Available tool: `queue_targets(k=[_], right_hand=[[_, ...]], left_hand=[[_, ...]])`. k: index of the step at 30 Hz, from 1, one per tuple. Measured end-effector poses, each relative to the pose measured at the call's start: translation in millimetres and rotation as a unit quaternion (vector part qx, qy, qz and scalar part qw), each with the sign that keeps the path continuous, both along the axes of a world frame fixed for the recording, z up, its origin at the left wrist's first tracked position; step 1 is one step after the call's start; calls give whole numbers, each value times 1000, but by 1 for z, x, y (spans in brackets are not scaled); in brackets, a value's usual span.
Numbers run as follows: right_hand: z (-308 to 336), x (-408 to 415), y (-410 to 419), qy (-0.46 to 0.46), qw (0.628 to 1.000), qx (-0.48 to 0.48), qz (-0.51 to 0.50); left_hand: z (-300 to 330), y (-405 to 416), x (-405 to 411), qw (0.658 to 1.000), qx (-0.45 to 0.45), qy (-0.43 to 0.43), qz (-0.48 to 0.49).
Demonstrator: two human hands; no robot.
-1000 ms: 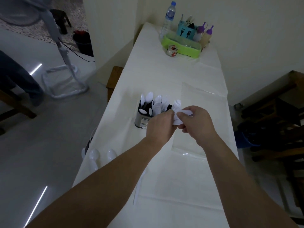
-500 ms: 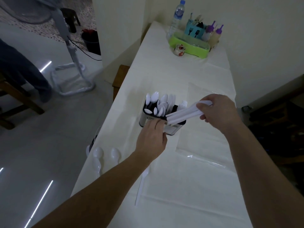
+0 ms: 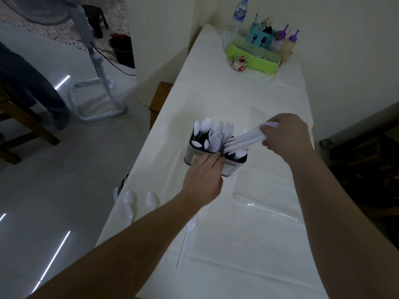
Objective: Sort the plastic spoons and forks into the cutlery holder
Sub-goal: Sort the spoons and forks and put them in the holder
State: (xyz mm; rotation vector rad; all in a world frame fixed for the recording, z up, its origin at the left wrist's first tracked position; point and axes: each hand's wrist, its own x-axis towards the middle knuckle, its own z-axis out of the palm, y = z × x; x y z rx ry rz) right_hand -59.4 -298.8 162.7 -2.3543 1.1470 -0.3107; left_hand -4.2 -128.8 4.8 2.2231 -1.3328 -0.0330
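The cutlery holder (image 3: 216, 156) stands mid-counter (image 3: 248, 266), nearer the left edge, with bare cloth on its right. The right hand (image 3: 285, 134) grips a bundle of forks (image 3: 244, 141) over it, tines down-left; the left hand's (image 3: 205, 178) straight fingers (image 3: 212, 160) rest on its near rim. Loose spoons (image 3: 131, 203) lie by the left edge, and a green tray (image 3: 252, 58) stands at the far end.

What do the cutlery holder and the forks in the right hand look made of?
Cutlery holder: likely metal, brushed silver finish, printed label on its side. Forks gripped by the right hand: white plastic, slightly translucent and glossy, thin moulded handles.
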Motion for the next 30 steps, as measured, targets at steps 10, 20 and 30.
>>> queue_targets(k=[10,20,30], right_hand=[[-35,32,-7,103,993,-51,31],[-61,58,0,198,974,-73,86],[-72,53,15,198,961,-128,147]], left_hand=[[3,-7,4,1000,7,-17,12],[-3,-5,6,1000,11,-4,-5],[-4,-4,8,1000,17,8,-15]])
